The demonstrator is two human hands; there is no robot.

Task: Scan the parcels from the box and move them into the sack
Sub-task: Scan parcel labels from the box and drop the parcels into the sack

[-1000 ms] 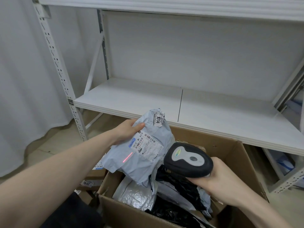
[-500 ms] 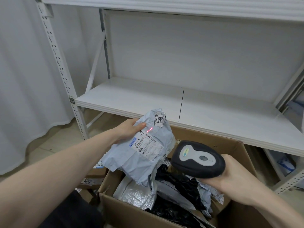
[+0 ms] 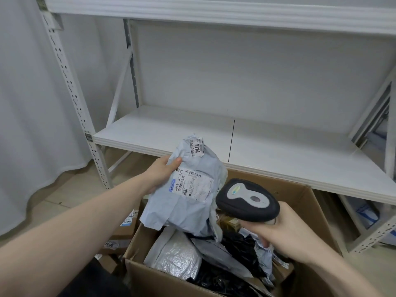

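Even, soft, cool-white light, no hard shadows. Mild glare on the silver parcel (image 3: 174, 257) in the box (image 3: 304, 202). Wide-angle bowing bends the shelf (image 3: 162, 129) frame at the edges. Centre sharp, near forearms slightly soft.

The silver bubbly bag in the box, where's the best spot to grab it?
Probably its near left corner, reaching down from above. The silver bag lies nearly flat in the cardboard box, and that corner is bare. Its right side is tucked under a grey bag and black bags, so pinching there would likely drag those along too.
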